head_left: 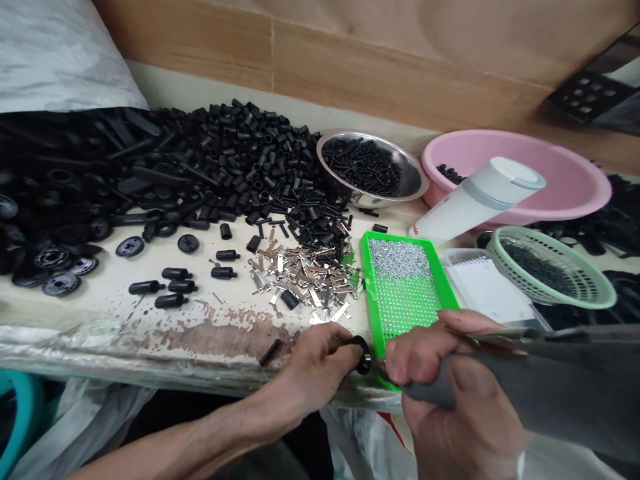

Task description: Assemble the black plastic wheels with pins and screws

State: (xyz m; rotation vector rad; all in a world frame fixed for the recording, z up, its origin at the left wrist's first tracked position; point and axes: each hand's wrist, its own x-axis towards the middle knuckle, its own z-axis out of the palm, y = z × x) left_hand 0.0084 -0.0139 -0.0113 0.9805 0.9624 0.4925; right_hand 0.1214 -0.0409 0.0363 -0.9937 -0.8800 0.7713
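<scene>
My left hand (324, 363) is closed at the table's front edge, with a round black plastic part (363, 355) pinched in its fingertips. My right hand (463, 393) wraps around a thick dark grey electric screwdriver (555, 380). Its tip points left, close to the round part; whether they touch is hard to see. Just behind both hands lies a green tray (443, 283) of small silvery screws (400, 259). Thin metal strips (315, 273) are heaped left of the tray. A short ridged black piece (271, 352) rests beside my left wrist.
Black cylinders (265, 153) form a large pile at the back left. Several black capped pieces (175, 273) lie in front. A steel bowl (413, 190), a pink basin (560, 150), a white bottle (460, 203) and a pale green basket (595, 293) stand behind and right of the tray.
</scene>
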